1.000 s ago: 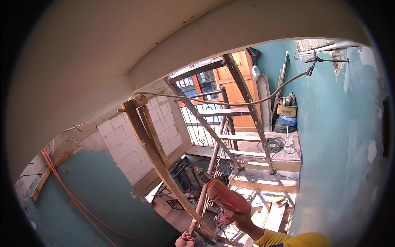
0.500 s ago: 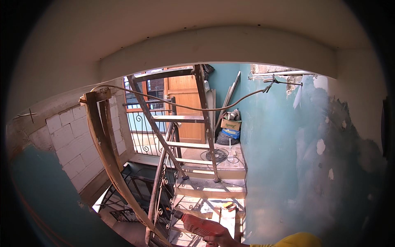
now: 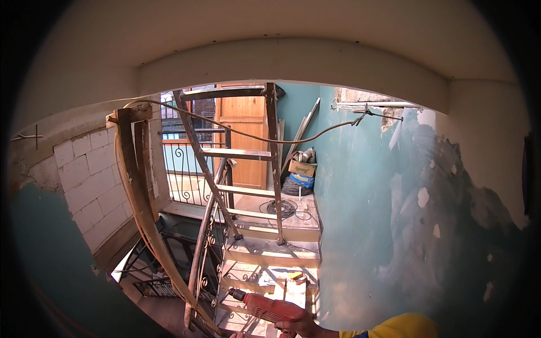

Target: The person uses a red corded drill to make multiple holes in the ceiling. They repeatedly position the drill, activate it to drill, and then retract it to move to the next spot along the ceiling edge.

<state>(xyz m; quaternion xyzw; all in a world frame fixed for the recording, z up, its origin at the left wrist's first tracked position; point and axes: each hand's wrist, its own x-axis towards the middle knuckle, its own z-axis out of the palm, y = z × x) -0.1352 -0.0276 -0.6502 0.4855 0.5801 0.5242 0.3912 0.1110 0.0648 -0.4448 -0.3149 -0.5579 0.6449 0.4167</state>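
A red power drill (image 3: 270, 307) is held in my right hand (image 3: 302, 325) at the lower middle, its black chuck pointing left. My fingers are wrapped round the drill's grip, which runs off the lower edge. A yellow sleeve (image 3: 406, 325) covers part of my right arm. At the bottom edge, left of the drill, a sliver of my left hand (image 3: 238, 335) shows; its fingers are mostly cut off. Past the drill, sunlit stairs (image 3: 265, 254) hold a board (image 3: 293, 290) with a small yellow item (image 3: 295, 275) on it.
A metal ladder (image 3: 274, 163) stands on the stairs, beside a scrolled railing (image 3: 200, 253). A curved wooden beam (image 3: 141, 208) rises at the left. A cable (image 3: 265, 138) hangs across to the patchy teal wall (image 3: 360, 225). Coiled cable (image 3: 287, 209), bags and a box (image 3: 302, 168) lie on the landing.
The scene has shifted slightly left in the view. The drill sits a little farther left, still in my right hand. A bit of my left hand has come in at the bottom edge.
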